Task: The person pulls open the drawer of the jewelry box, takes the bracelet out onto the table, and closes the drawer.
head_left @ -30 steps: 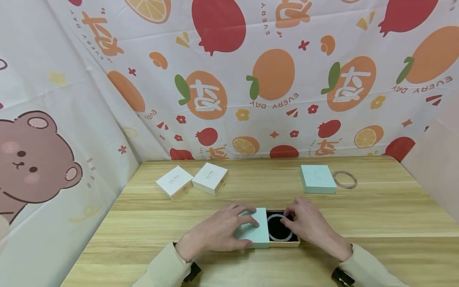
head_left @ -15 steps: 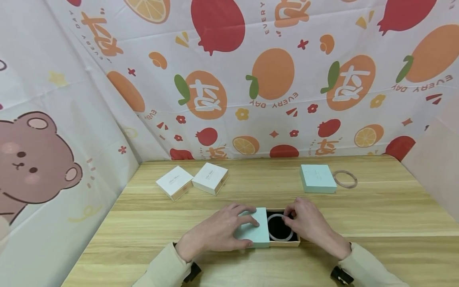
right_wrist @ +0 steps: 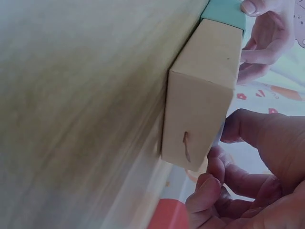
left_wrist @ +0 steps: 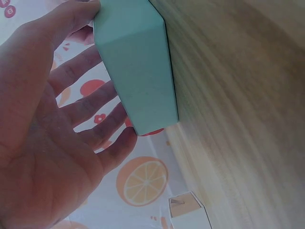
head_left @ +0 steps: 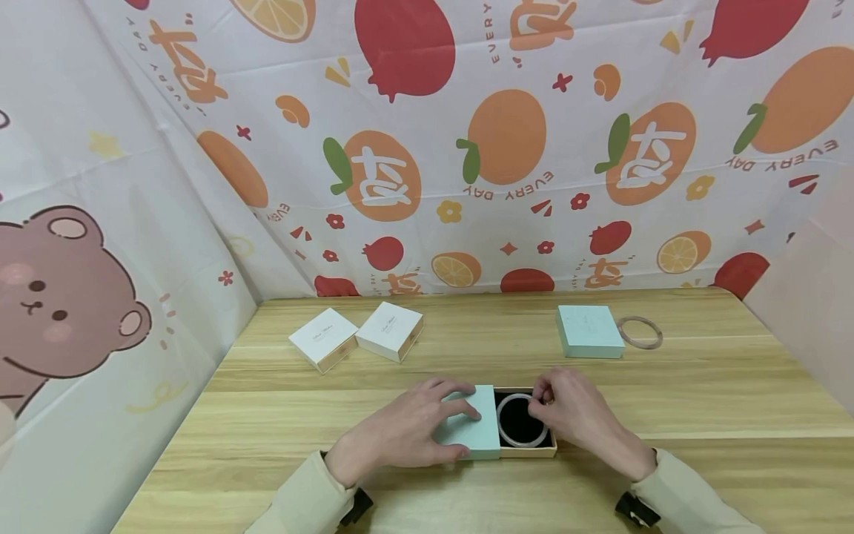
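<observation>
Fruit-printed cloth (head_left: 507, 245) hangs beyond both hands, and before it we see a wooden tabletop (head_left: 267, 423) whose near edge is cut off. Our left hand (head_left: 414, 423) holds a mint cover (head_left: 485, 423), thumb at its near edge and bent fingers across the top, hiding much of it. To that hand's right, a drawer (head_left: 530, 452) juts from the cover. Our right hand (head_left: 577, 408) pinches the right side of a pale bangle (head_left: 523, 444) over the drawer's black lining (head_left: 520, 420). Those fingertips hide part of the ring, so we cannot tell whether it lies flat or slightly raised. From the right wrist, we make out a ribbon tab (right_wrist: 186, 147) on the drawer's end, just beside our fingers. Past the right hand sits a second mint box (head_left: 590, 330), a brownish bangle (head_left: 643, 346) just beside its right edge; we cannot tell whether they touch. Past the left hand, two white boxes (head_left: 391, 328) sit close together, their print too small to read. Between them and our left hand runs a stretch of wood, and more wood lies outward of each wrist.
</observation>
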{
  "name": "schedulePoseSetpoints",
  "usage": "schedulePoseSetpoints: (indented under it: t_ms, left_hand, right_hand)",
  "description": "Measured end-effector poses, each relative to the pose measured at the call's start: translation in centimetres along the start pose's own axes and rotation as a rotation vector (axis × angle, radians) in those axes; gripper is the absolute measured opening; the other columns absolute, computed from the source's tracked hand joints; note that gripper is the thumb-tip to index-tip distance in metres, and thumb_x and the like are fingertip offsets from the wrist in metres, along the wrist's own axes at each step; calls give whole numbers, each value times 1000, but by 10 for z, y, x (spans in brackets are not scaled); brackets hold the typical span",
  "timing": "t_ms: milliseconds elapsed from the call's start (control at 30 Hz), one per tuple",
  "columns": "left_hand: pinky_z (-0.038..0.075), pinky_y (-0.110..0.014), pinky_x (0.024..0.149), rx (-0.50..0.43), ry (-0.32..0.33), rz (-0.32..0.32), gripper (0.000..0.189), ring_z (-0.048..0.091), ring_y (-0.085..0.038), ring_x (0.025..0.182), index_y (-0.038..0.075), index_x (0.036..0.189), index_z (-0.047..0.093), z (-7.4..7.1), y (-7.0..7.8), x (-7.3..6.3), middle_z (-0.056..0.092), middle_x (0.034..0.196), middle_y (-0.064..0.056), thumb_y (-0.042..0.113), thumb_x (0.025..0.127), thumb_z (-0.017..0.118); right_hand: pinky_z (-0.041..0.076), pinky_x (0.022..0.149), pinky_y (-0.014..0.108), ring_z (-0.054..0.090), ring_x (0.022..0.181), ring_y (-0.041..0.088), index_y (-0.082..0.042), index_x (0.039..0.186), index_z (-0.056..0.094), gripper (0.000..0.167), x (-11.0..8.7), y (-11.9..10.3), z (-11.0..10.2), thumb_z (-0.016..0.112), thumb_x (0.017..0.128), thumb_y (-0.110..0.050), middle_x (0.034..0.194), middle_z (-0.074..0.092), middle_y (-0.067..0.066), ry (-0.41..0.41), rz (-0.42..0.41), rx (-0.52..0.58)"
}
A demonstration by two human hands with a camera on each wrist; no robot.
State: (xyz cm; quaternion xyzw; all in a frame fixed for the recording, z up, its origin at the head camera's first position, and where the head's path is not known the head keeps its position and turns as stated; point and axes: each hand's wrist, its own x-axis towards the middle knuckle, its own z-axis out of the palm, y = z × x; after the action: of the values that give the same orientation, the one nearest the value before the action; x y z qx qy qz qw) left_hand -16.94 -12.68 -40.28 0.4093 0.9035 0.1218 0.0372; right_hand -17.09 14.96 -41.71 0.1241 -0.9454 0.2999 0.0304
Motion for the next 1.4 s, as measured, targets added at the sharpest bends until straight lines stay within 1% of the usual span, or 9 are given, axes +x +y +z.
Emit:
schedulePoseSetpoints:
  t_ms: [167,367,433,500,600,700,933,1233,1400]
  left_hand:
    - [45,-44,114,-5,1,-2,39,49,-22,138,29,125,69,-1,0,0,52,151,1,46,91,73]
    - [46,-44,113,-5,8,12,39,50,-23,137,28,124,69,-1,-1,-1,53,151,0,45,90,73]
    - [46,-45,113,-5,8,16,39,50,-24,137,28,125,69,0,-1,-1,53,151,0,45,90,73]
    - [45,-44,113,-8,4,13,39,50,-24,138,28,125,69,0,0,-1,53,151,0,45,90,73]
    - [44,-44,115,-7,-3,8,39,49,-24,139,29,126,69,-1,0,-1,53,151,0,46,91,72]
    - [44,-45,115,-2,-4,8,39,49,-24,139,29,126,69,0,0,0,53,151,0,46,91,72]
    - [44,-45,115,6,-3,13,39,49,-24,140,29,126,69,0,0,0,53,151,0,46,91,72]
    - [45,-45,115,5,-1,10,39,49,-23,140,30,126,69,0,0,-1,52,152,1,46,91,72]
    - [45,-45,114,2,0,9,39,50,-24,139,30,126,69,0,1,-1,52,152,1,46,91,72]
  right_hand:
    - [42,58,20,51,62,8,-14,76,66,10,-1,-2,-6,72,81,-8,70,61,-5,-1,17,27]
    - [44,59,20,54,65,7,-12,81,66,8,-2,-2,-14,72,83,-6,71,63,-5,-18,11,83]
    - [47,58,20,56,65,7,-11,84,68,6,-3,-1,-17,72,85,-6,74,65,-3,-40,8,136]
    - [53,57,22,61,65,9,-6,90,69,3,-4,0,-20,71,88,-6,78,67,1,-89,11,235]
    - [60,58,28,67,67,15,1,100,69,10,-5,4,-25,69,92,-4,85,69,8,-167,30,393]
    - [62,61,32,70,71,20,6,107,69,15,-6,7,-27,66,93,0,89,69,12,-217,62,499]
    - [63,62,34,69,72,20,9,113,68,21,-9,11,-27,63,93,5,91,67,14,-231,128,569]
    - [63,65,33,70,74,19,8,120,66,25,-9,13,-29,63,95,2,97,66,15,-248,195,588]
    - [63,68,33,69,77,18,9,122,65,28,-4,12,-31,63,96,0,100,65,17,-233,228,621]
